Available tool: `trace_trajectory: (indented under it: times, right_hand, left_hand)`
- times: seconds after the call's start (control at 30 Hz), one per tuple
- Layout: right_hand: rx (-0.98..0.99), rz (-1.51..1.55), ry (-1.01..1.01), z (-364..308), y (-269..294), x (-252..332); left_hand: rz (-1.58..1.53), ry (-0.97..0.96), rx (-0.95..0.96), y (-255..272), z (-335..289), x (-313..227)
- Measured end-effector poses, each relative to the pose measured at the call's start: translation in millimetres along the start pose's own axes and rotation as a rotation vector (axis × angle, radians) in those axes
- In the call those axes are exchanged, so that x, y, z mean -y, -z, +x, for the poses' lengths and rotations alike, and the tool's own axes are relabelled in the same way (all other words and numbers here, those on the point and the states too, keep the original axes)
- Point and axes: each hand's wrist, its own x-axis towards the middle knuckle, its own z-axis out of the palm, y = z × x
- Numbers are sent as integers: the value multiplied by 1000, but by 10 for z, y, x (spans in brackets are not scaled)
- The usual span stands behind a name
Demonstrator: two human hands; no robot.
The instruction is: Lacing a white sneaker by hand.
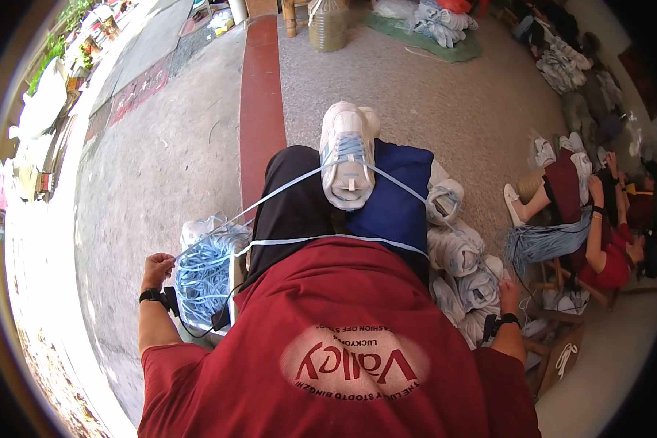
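A white sneaker (348, 157) rests on my lap, toe pointing away, with light blue laces (352, 146) threaded through its upper part. One lace end stretches taut to the left, where my left hand (158, 270) is closed in a pinch on it beside a heap of loose blue laces (210, 274). The other end runs right over a blue cloth (398, 190) on my thigh toward my right hand (509, 294). That hand is held low beside a pile of white shoes (456, 252), fingers closed, apparently on the lace; its fingertips are small and partly unclear.
A light blue strip (328, 239) crosses my waist. On the right, a co-worker (598, 248) sits with blue laces (547, 241) draped over the lap. Wooden stools (555, 350) stand nearby. Farther off are a large jar (328, 25) and bundled shoes on a green sheet (423, 36).
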Motion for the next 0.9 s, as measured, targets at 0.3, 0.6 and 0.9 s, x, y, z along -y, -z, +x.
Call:
trace_trajectory:
  times: [0.3,0.6,0.9]
  right_hand:
    - [202,73,-192,416,-613,782]
    - [696,85,861,626,-2286,3746]
    - [200,329,638,841,-2917,3820]
  left_hand:
    - [633,-4,-363,-595,335,-2]
    - [-113,-255,842,-2442,-332,-2220]
    - [-111,-628,676,-3202,84,-2379]
